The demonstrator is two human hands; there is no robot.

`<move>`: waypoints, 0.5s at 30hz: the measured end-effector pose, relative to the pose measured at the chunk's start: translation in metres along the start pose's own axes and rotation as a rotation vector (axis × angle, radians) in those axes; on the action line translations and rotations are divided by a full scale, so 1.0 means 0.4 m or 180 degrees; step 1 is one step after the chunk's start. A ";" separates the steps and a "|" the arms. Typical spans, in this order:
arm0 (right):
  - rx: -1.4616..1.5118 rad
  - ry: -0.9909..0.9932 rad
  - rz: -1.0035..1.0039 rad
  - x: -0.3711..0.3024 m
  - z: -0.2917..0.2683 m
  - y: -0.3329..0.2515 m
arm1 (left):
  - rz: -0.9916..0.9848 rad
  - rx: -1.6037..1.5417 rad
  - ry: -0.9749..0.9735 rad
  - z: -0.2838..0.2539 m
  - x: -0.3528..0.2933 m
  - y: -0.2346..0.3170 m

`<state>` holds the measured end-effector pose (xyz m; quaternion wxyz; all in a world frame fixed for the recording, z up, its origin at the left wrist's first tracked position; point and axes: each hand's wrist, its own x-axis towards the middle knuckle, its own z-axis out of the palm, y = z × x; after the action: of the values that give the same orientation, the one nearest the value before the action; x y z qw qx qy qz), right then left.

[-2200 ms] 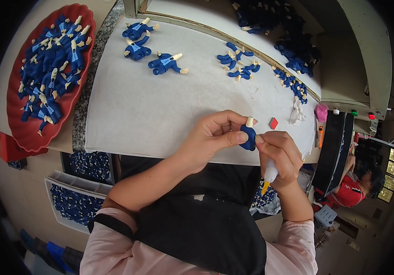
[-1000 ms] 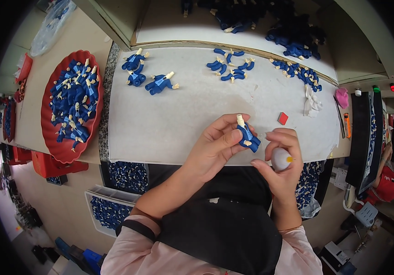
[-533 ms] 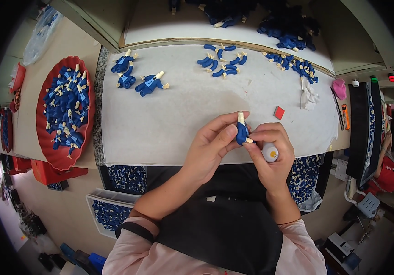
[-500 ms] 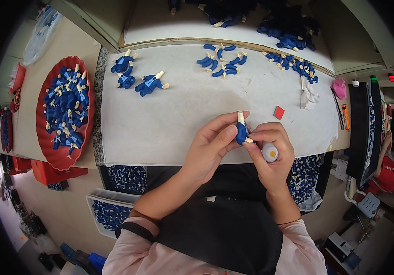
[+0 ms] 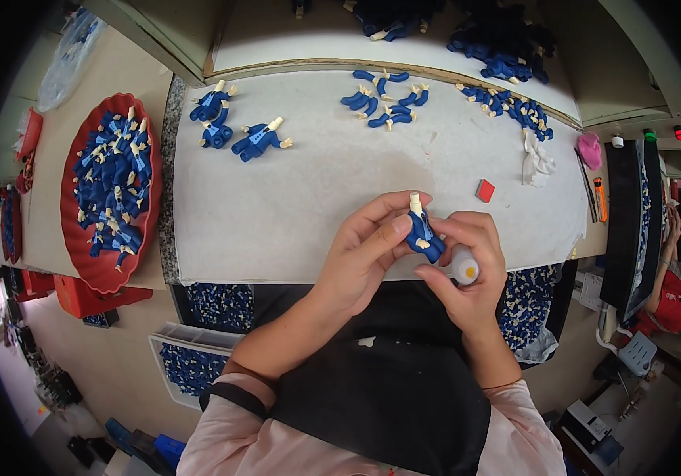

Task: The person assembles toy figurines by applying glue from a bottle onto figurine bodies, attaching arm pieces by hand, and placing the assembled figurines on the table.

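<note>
Gripping a blue figure (image 5: 428,243) between thumb and fingers, the left hand (image 5: 366,240) is holding it over the white sheet (image 5: 261,226), near the front edge. The right hand (image 5: 489,262) is clasping a white bottle (image 5: 464,262), forefinger beside the figure, contact unclear. Loose blue arms (image 5: 404,118) are lying beyond; a red tray (image 5: 103,278) is standing left.

Held figurine (image 5: 424,236) over the bench (image 5: 277,210) front; loose arms (image 5: 400,118) behind; three figurines (image 5: 256,143), rear left; tray (image 5: 107,278) (with more figurines (image 5: 91,170)), farther left.
</note>
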<state>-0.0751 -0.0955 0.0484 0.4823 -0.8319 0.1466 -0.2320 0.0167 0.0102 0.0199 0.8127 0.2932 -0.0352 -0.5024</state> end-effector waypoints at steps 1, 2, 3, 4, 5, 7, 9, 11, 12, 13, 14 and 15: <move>-0.0003 0.0004 0.0003 0.000 0.001 0.004 | -0.0005 -0.0001 -0.0004 -0.002 0.000 0.000; 0.0557 0.0153 0.0243 0.000 0.005 0.013 | -0.0038 0.0002 -0.0075 -0.005 0.001 0.001; 0.1117 0.0304 0.0484 0.003 0.007 0.018 | -0.0072 0.0005 -0.0146 -0.006 0.001 0.002; 0.1112 0.0315 0.0491 0.012 0.010 0.018 | -0.0085 0.0004 -0.0151 -0.006 0.001 0.002; 0.1411 0.0244 0.0881 0.026 0.013 0.015 | -0.0036 0.0055 -0.0155 -0.006 0.001 0.002; 0.1770 0.0082 0.1249 0.047 0.014 0.018 | 0.0007 0.0107 -0.0157 -0.005 0.002 0.003; 0.1907 0.0043 0.1314 0.059 0.010 0.020 | 0.0062 0.0127 -0.0240 -0.005 0.004 0.004; 0.2050 -0.0011 0.1393 0.066 0.005 0.022 | 0.0023 0.0140 -0.0258 -0.011 0.006 0.003; 0.2076 -0.0219 0.1534 0.070 -0.002 0.021 | -0.0012 0.0155 -0.0288 -0.014 0.007 0.002; 0.2095 -0.0413 0.1670 0.072 -0.009 0.018 | -0.0028 0.0152 -0.0291 -0.012 0.007 0.002; 0.2093 -0.0400 0.1681 0.074 -0.011 0.018 | -0.0023 0.0170 -0.0285 -0.010 0.007 0.003; 0.2027 -0.0454 0.1673 0.076 -0.013 0.019 | -0.0018 0.0188 -0.0279 -0.009 0.006 0.004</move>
<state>-0.0522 -0.1172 0.0515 0.7671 -0.5895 0.2412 -0.0766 0.0204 0.0100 0.0172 0.8000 0.2949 -0.0847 -0.5157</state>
